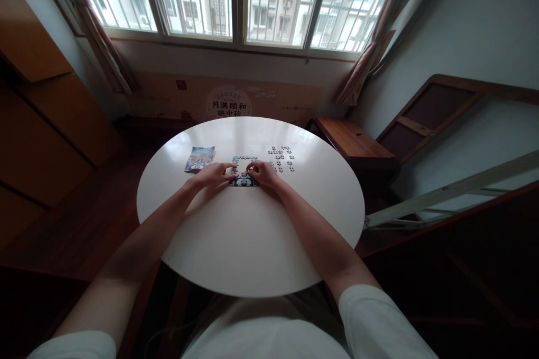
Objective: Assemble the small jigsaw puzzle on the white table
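A partly joined jigsaw puzzle (pixel 244 182) lies on the white round table (pixel 246 241), its frame and lower part filled and a gap in its upper middle. My left hand (pixel 214 174) rests at the puzzle's left edge, fingers stretched out and touching its border. At the right side of the gap, the thumb and fingertips of my right hand (pixel 263 173) are pinched together over the puzzle on what looks like a small puzzle piece, mostly hidden by the fingers. Several loose puzzle pieces (pixel 278 152) lie spread out to the right, beyond my right hand.
A printed packet (pixel 200 158) lies on the table, left of the puzzle and just past my left hand. Beyond the table stand a wooden bench or stool (pixel 353 137) at the right and a barred window (pixel 236 0). Wooden cabinets (pixel 50 123) are on the left.
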`<state>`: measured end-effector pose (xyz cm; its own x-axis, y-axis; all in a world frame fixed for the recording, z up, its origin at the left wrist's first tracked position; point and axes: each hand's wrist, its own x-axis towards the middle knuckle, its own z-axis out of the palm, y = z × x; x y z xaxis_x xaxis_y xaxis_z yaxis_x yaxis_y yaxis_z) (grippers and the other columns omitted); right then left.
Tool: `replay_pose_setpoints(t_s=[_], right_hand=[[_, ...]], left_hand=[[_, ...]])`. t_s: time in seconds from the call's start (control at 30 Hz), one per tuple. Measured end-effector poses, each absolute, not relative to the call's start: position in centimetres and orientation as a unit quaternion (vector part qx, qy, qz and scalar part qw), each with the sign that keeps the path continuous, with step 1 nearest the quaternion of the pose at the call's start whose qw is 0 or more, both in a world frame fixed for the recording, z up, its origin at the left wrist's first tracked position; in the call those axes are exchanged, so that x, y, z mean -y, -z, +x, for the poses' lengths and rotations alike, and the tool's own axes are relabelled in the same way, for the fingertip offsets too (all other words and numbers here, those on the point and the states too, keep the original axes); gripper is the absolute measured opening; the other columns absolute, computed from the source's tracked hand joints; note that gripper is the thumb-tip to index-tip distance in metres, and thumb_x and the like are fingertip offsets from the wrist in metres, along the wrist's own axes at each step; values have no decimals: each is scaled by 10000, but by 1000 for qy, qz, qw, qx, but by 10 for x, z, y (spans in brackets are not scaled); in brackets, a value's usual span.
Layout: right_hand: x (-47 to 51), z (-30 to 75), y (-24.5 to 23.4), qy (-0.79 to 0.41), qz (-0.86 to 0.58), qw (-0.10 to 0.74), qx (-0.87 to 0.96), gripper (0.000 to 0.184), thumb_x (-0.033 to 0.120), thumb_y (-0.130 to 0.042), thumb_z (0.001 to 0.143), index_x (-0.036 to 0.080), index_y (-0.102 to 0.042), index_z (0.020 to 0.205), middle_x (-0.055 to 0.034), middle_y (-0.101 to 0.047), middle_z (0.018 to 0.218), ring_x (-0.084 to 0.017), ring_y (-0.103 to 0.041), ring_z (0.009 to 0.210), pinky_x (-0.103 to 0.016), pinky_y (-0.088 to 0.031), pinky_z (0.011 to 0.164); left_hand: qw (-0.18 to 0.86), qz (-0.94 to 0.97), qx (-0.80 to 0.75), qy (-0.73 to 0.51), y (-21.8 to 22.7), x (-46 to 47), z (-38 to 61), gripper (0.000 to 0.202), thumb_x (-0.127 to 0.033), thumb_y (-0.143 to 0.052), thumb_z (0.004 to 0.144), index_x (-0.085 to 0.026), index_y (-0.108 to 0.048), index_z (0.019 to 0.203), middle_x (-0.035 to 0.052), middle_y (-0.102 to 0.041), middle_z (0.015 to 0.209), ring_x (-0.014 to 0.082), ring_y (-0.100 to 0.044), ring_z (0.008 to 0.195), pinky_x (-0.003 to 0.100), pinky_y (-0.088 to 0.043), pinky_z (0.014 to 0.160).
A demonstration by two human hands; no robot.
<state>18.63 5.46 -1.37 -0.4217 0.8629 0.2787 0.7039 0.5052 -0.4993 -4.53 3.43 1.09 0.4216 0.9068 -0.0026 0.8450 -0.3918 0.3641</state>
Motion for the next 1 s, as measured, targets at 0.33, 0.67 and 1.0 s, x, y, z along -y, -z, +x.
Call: replay_pose_setpoints(t_s=[0.33, 0.67, 1.0], right_hand=[[-56, 187, 17, -148, -475, 257, 829, 216, 162, -576, 833, 214, -755, 942, -15, -693, 819, -133, -583, 738, -217, -410, 715], [-59, 187, 20, -149, -470, 260, 830, 215, 172, -582, 834, 220, -756, 952, -18, -701, 842, -133, -589, 745, -219, -415, 722], [-57, 187, 18, -151, -471, 262, 829, 212, 163, -585, 826, 219, -756, 937, -15, -691, 825, -132, -584, 733, -221, -407, 708]], left_hand=[[157, 829, -527, -107, -9, -35, -45, 651, -585, -534, 847, -170, -612, 1342, 1, -618, 644, 153, -523, 578, 247, -303, 565], [160, 829, -526, -104, -11, -34, -45, 647, -584, -531, 853, -164, -611, 1339, 7, -625, 667, 153, -536, 598, 238, -306, 566], [161, 828, -528, -101, -12, -33, -44, 639, -574, -534, 854, -166, -607, 1341, 8, -628, 672, 152, -534, 587, 240, -304, 559]])
